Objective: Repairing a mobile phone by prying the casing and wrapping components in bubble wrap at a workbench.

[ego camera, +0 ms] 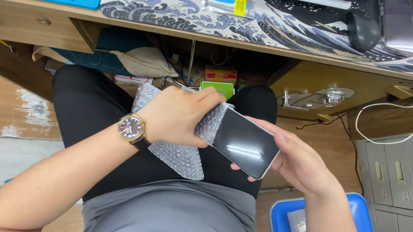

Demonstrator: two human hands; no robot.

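Bubble-wrap sleeve (170, 151), phone (245, 143), both hands

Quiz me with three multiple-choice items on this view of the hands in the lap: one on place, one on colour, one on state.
1. Where is the dark glossy smartphone?
A. on the desk
B. over the lap, between both hands
C. in the blue plastic bin

2. What colour is the round wristwatch case?
A. gold
B. white
C. red

3. How does the clear bubble-wrap sleeve stand?
A. fully around the phone
B. lying on the floor
C. around one end only, screen mostly bare

Answers: 1 B, the right hand cradles it while the left hand grips the wrap. 2 A, gold rim on a dark strap. 3 C, most of the glass is bare.
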